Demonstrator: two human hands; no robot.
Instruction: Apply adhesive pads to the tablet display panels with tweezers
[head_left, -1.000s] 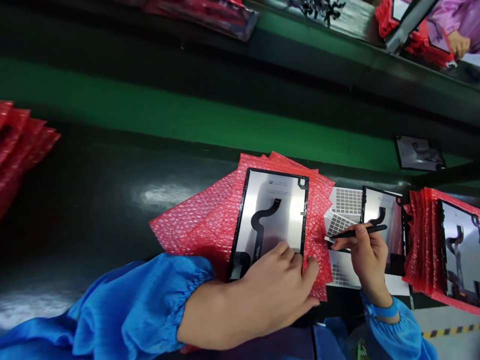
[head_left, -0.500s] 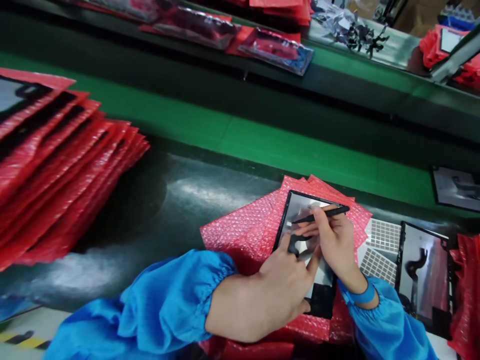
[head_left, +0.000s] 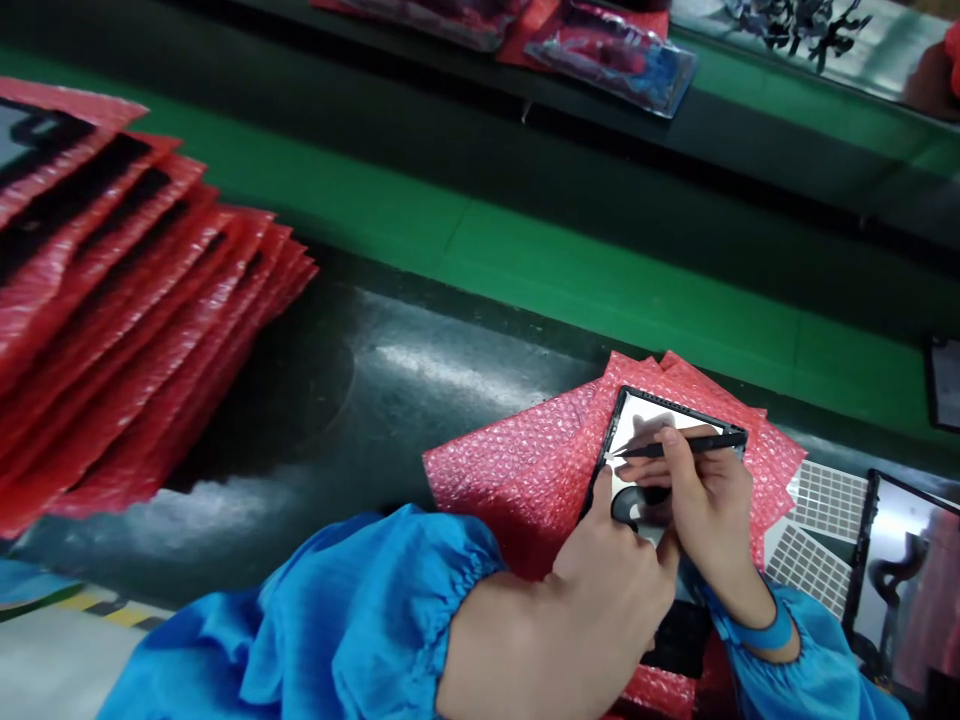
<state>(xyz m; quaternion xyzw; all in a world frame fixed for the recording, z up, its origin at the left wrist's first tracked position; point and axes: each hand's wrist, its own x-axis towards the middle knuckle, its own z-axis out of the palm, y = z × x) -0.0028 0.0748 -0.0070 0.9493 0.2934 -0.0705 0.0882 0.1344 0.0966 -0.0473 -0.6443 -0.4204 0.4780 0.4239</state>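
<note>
My right hand (head_left: 709, 490) is closed in a pen-like grip on black tweezers (head_left: 686, 443). Their tip meets a small white piece (head_left: 611, 459) near the left edge of a flat screen panel (head_left: 679, 625) with a black frame. My left hand (head_left: 600, 590) lies over the panel's lower left part, index finger stretched toward the tweezer tip and thumb apart. Its other fingers are partly hidden. A black curved cable (head_left: 631, 503) shows between the hands. Under the panel are fanned red bubble-wrap bags (head_left: 517, 450).
Sheets of small grey square stickers (head_left: 831, 500) lie right of the bags, beside a second panel (head_left: 907, 580). A tall pile of red bubble-wrap bags (head_left: 150, 340) stands at left. Wrapped parts (head_left: 615, 55) rest on the shelf beyond the green strip.
The camera view has shifted, so the hands and panel appear farther right. The tweezer tip stays at the small white piece, and my left index finger remains close to it.
</note>
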